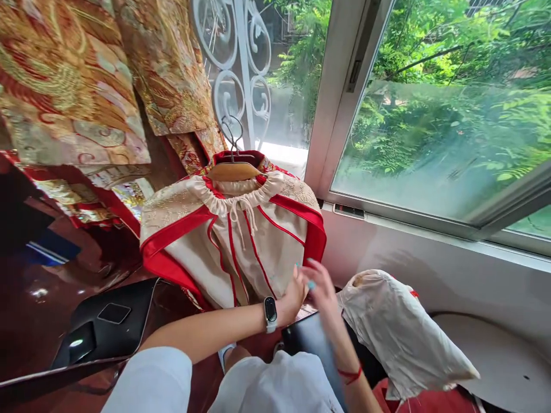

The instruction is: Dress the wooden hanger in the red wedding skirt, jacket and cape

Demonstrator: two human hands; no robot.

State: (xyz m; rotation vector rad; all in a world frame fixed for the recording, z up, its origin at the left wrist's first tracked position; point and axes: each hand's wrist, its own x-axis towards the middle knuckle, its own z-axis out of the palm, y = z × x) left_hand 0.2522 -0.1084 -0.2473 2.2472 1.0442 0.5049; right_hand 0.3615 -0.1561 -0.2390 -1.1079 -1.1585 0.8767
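The cream-and-red garment (235,252) hangs just beyond our hands and to their left, spread lining-side toward us, with its wooden hanger (232,171) at the far end and a tied drawstring (242,213) below the collar. Its shoulders run across from left to right, while the red seam lines lead from the collar down toward us, so its lower right part lies closest to our grip. Our left hand (291,298) is the nearer to the garment's middle, overlapping that lower right part in view; its fingers are bent, but we cannot tell whether they pinch the cloth or only pass in front of it. Our right hand (321,287) is just beside it on the right, blurred, with thumb and forefinger seemingly parted; whether anything fine is caught there we cannot tell. On our left wrist sits a watch (270,310), on our right a red cord (350,376). Right of the grip a crumpled white cloth (387,321) is draped; beyond it, up on the sill, lies a phone (348,211) under the window (430,132). Well left of our hands is a black bag (138,312), and beyond that hang gold embroidered clothes (64,86).
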